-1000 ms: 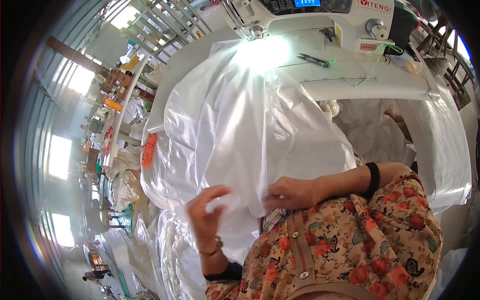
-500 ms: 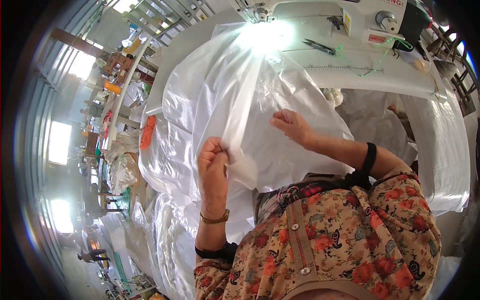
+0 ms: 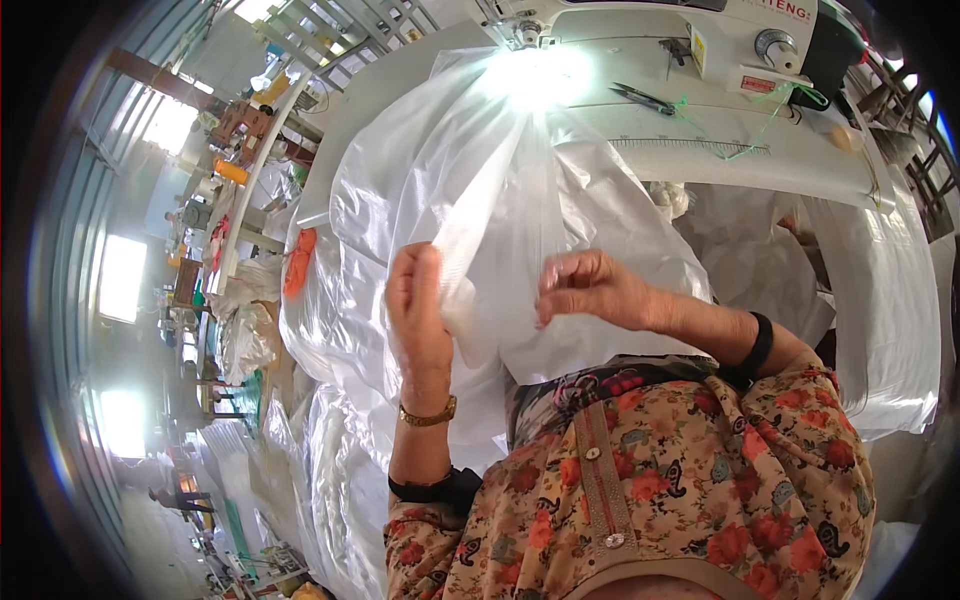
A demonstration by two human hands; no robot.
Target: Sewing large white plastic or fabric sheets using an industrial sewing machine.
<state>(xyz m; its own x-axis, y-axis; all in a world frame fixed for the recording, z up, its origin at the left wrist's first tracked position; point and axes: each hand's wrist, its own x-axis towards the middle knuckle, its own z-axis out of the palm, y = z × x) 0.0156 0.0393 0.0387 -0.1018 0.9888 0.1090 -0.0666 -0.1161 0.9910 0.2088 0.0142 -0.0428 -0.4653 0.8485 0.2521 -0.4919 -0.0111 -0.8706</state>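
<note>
So the white plastic sheeting [image 3: 365, 215] is thin, shiny and semi-see-through, super crinkly, with folds fanning out from the bright glare under the sewing machine [image 3: 735, 42]. It drapes off the table [image 3: 400, 75] toward the person's lap. One paler strip [image 3: 465, 235] in it looks woven and matte.

Two bare hands on it: the left hand [image 3: 418, 310] has its fingers together against that strip, but I can't tell if it's actually pinching it. The right hand [image 3: 595, 288] is half curled with thumb and fingers a bit apart near another fold, can't tell if it's got any plastic.

Count: one machine, one pair of black thread snips [image 3: 643, 98], one wristwatch [image 3: 428, 412], two black armbands [image 3: 762, 345], one orange bundle [image 3: 299, 262].
</note>
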